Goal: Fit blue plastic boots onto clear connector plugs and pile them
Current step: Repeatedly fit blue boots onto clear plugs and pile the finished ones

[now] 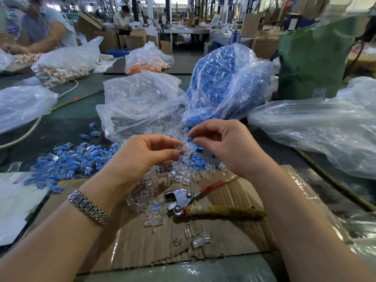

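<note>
My left hand point(142, 155) pinches a clear connector plug point(179, 146) between thumb and fingertips. Close to its right, my right hand point(225, 143) pinches a small blue boot point(192, 138), mostly hidden by the fingers. Both hover over a scatter of loose clear plugs point(179, 176) mixed with a few blue boots point(198, 162). A pile of plugs fitted with blue boots point(69, 161) lies to the left on the table. An open clear bag of plugs point(140, 102) and a bag of blue boots point(219, 82) stand just behind my hands.
Red-handled pliers point(189, 198) and a taped tool handle point(227, 210) lie on taped cardboard point(142, 241) near me. More plastic bags point(317, 127) lie right and left, with a green bag point(311, 58) behind. Another person point(40, 27) works at far left.
</note>
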### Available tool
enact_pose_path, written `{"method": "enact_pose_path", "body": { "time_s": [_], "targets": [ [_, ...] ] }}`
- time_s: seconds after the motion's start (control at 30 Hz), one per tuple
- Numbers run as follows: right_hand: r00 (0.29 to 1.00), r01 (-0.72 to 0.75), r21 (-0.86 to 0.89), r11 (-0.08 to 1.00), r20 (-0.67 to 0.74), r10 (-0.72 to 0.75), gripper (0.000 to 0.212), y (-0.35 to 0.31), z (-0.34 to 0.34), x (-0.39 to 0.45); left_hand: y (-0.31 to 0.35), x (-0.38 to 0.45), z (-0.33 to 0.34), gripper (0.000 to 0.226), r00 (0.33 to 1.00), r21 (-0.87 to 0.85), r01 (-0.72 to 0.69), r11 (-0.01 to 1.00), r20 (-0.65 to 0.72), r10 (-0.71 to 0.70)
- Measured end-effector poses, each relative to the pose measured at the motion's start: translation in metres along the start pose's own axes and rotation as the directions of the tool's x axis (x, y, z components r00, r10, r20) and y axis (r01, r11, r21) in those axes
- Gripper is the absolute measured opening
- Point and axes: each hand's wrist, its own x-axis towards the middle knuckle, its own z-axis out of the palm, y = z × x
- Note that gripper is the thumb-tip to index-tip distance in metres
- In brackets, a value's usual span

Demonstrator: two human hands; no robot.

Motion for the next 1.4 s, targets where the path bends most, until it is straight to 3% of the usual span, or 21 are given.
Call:
{"method": "enact_pose_path", "body": {
  "time_s": [0.13,0.43,0.57,0.63,0.67,0.73,0.77,0.83,1.0,1.23,1.4],
  "targets": [
    [0.995,0.102,-0.059,0.993,-0.004,-0.102,0.012,-0.008,0.008,-0.003,0.001,-0.001,0.0,0.025,1.0,0.013,-0.003,1.0,-0.014,0.003],
    [0.985,0.17,-0.132,0.976,0.033,-0.167,0.008,-0.017,0.01,-0.006,0.005,-0.003,0.002,0.028,1.0,0.004,-0.019,1.0,-0.003,0.019],
    [0.993,0.115,-0.147,0.982,0.053,-0.108,0.017,-0.019,0.004,-0.007,0.006,-0.004,-0.002,0.031,1.0,-0.022,-0.011,1.0,-0.013,0.011],
    [0.982,0.036,-0.189,0.981,0.187,0.0,0.027,-0.018,-0.01,-0.009,0.005,-0.003,-0.005,0.026,0.999,-0.059,0.003,0.998,-0.035,-0.005],
    [0.945,0.007,-0.252,0.968,0.319,0.076,0.034,-0.018,-0.016,-0.012,0.004,-0.002,-0.006,0.025,0.999,-0.079,0.007,0.997,-0.045,-0.011],
    [0.801,0.035,-0.436,0.899,0.55,0.235,0.048,-0.019,-0.021,-0.017,0.005,-0.003,-0.007,0.03,0.998,-0.113,0.01,0.994,-0.056,-0.016],
    [0.741,0.077,-0.506,0.859,0.606,0.29,0.052,-0.02,-0.019,-0.02,0.005,-0.002,-0.008,0.034,0.998,-0.13,0.008,0.991,-0.057,-0.015],
    [0.7,0.134,-0.551,0.824,0.641,0.315,0.056,-0.023,-0.013,-0.022,0.006,-0.002,-0.009,0.037,0.998,-0.154,0.004,0.988,-0.055,-0.012],
    [0.755,0.166,-0.55,0.818,0.605,0.253,0.04,-0.029,-0.005,-0.024,0.007,-0.002,-0.009,0.025,0.996,-0.191,-0.013,0.981,-0.092,-0.005],
    [0.875,-0.125,-0.209,0.97,0.437,0.207,0.011,-0.024,-0.01,-0.016,0.01,-0.002,-0.012,0.023,0.983,-0.353,-0.072,0.933,-0.186,0.005],
    [0.882,-0.177,-0.143,0.974,0.417,0.221,0.019,-0.019,-0.013,-0.011,0.013,-0.004,-0.008,0.028,0.983,-0.342,-0.089,0.936,-0.183,0.026]
  ]
}}
